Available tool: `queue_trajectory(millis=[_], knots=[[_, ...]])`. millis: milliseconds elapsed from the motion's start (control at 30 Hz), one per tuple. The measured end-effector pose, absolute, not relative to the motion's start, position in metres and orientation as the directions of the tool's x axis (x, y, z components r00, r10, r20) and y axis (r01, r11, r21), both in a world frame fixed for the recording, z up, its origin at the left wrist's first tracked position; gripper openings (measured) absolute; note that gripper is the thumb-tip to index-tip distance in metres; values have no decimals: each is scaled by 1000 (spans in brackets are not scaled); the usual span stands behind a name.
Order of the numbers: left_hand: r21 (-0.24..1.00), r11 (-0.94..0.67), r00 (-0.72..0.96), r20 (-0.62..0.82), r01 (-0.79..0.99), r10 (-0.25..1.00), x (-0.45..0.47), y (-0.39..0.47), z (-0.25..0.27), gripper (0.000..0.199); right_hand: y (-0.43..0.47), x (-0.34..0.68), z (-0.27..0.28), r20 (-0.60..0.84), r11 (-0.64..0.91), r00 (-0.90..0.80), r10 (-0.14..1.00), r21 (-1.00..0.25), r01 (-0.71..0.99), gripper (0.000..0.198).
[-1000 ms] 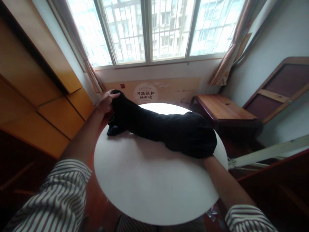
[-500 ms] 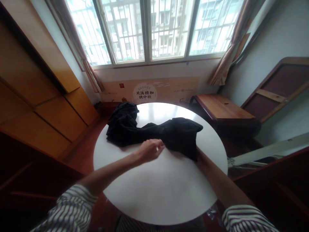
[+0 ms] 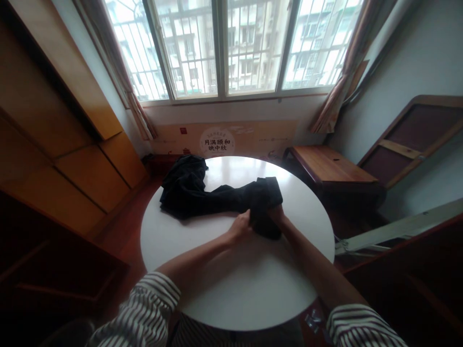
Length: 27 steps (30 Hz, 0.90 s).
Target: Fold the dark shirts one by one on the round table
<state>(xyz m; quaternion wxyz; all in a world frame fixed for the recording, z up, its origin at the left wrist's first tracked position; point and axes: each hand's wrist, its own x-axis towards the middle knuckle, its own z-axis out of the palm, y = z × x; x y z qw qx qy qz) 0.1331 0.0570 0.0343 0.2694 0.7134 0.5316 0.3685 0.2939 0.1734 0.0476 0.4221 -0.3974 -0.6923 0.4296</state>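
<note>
A black garment [image 3: 195,193] lies crumpled across the white round table, heaped at the left and with a narrower tube-like part stretching right. Whether it is trousers or a top I cannot tell. At the near edge of this part, my left hand [image 3: 241,224] is closed on the cloth, its fingertips partly hidden. My right hand [image 3: 277,215] grips the garment close to its right end, its fingers mostly covered by dark fabric. Between and below my hands, a flap of the cloth hangs toward me.
The white round table [image 3: 231,284] stands before a barred window [image 3: 249,53]. Wooden cabinets [image 3: 87,168] rise on the left. To the right are a low wooden table [image 3: 331,164] and a leaning framed panel [image 3: 408,140].
My left hand has moved right and taken hold of the garment's near edge. My right hand has come left, drawing the right end of the cloth inward and bunching it.
</note>
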Motion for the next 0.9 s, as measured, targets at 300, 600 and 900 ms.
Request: queue_trajectory(millis=[300, 600, 900], knots=[[1000, 15, -240, -16, -6, 971, 30, 71, 113, 21, 185, 290, 71, 555, 554, -148, 818, -693, 462, 14], [875, -170, 257, 55, 453, 965, -31, 12, 213, 32, 142, 302, 197, 828, 824, -164, 536, -471, 316, 28], [527, -533, -61, 747, 662, 662, -50, -48, 316, 28, 54, 313, 301, 986, 860, -104, 134, -63, 507, 14]])
